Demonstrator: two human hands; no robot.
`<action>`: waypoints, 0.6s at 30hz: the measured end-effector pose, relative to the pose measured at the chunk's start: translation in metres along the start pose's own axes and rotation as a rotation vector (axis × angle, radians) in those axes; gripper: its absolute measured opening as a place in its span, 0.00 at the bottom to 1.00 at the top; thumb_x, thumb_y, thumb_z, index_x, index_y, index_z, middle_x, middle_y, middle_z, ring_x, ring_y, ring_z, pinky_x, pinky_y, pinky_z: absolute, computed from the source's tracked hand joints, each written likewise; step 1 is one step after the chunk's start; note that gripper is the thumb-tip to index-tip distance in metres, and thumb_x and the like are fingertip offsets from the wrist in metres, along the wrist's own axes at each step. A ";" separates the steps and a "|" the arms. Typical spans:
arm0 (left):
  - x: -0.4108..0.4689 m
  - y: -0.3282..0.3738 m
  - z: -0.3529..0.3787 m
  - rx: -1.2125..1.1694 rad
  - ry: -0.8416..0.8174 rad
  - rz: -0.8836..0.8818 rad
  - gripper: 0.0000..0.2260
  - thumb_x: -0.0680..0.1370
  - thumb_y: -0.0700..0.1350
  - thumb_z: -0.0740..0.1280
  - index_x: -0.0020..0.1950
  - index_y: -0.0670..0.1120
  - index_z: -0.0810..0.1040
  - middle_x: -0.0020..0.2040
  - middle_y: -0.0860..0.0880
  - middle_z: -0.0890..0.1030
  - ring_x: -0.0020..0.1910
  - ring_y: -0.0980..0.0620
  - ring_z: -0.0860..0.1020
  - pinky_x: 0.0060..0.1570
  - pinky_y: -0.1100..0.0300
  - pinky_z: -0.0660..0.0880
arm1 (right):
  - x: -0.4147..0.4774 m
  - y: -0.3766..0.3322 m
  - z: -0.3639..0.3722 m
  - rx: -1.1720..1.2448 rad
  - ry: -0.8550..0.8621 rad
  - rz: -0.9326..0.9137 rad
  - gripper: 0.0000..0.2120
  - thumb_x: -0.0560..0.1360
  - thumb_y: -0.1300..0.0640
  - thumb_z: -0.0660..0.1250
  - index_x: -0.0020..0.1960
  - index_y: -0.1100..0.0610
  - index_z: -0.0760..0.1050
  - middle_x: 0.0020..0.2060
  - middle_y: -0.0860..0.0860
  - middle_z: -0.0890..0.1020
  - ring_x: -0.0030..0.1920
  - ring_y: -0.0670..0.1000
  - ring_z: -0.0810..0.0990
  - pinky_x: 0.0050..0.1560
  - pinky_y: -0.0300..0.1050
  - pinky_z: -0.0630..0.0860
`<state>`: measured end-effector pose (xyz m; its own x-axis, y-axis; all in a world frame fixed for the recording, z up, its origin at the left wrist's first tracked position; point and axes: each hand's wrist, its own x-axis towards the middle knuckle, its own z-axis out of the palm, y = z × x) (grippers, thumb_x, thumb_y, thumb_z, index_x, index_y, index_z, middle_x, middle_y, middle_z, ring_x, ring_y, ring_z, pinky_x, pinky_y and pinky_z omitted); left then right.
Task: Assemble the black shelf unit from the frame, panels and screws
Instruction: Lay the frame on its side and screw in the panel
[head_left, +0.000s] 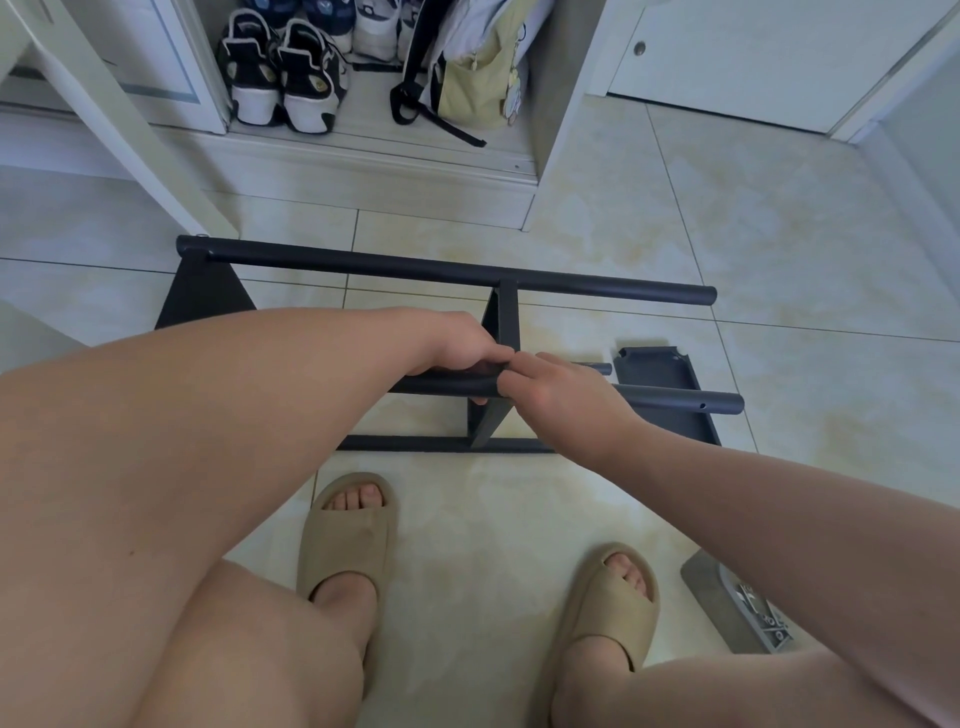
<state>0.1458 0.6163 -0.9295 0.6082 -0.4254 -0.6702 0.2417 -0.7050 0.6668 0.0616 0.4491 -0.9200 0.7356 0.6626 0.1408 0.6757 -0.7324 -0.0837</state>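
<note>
Nearest, two slippers (348, 530) stand on the floor (779, 260), short of the panel (504, 322) that stands on edge mid-frame. A grey tray (727, 597) of what look like screws lies nearer than that panel and well to its right.

At the panel's near end, both hands meet on the tube (675, 401). The left hand (457, 343) wraps it from above, just left of the panel, one fingertip showing underneath. The right hand (566, 400) has its fingers curled on the tube right at the panel; whether they also pinch a screw is hidden.

The step looks like fixing this tube to the panel. To do it well, the left hand should keep the tube from rolling so its hole stays lined up with the panel's. The screw should go in straight and only be snugged, leaving play for the spare panel (654, 369) lying flat to the right.

Beyond the panel runs the far tube (415, 267), already joined to it. Farther still are shoes (280, 73) and a bag (478, 78).
</note>
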 end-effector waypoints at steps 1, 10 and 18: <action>0.000 0.000 0.000 -0.002 0.003 -0.004 0.17 0.80 0.56 0.66 0.50 0.43 0.85 0.42 0.45 0.87 0.54 0.44 0.83 0.66 0.46 0.74 | 0.000 0.000 0.001 0.001 0.003 0.002 0.21 0.55 0.81 0.74 0.41 0.62 0.77 0.39 0.58 0.78 0.28 0.58 0.73 0.19 0.47 0.69; -0.001 0.002 0.000 0.027 0.019 -0.002 0.18 0.81 0.57 0.64 0.49 0.44 0.85 0.41 0.47 0.87 0.48 0.48 0.82 0.65 0.49 0.73 | 0.002 -0.001 0.008 -0.063 0.006 0.045 0.17 0.59 0.76 0.78 0.40 0.63 0.75 0.36 0.59 0.77 0.29 0.60 0.74 0.20 0.50 0.73; 0.000 0.002 0.000 0.052 0.035 -0.006 0.20 0.81 0.58 0.63 0.48 0.44 0.86 0.41 0.48 0.87 0.49 0.48 0.82 0.65 0.49 0.74 | 0.004 -0.003 0.005 -0.135 -0.015 0.041 0.17 0.55 0.76 0.78 0.38 0.64 0.75 0.36 0.59 0.77 0.28 0.58 0.74 0.19 0.45 0.69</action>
<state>0.1464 0.6146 -0.9280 0.6330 -0.4020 -0.6616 0.2059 -0.7365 0.6444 0.0626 0.4543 -0.9244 0.7639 0.6330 0.1252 0.6331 -0.7728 0.0444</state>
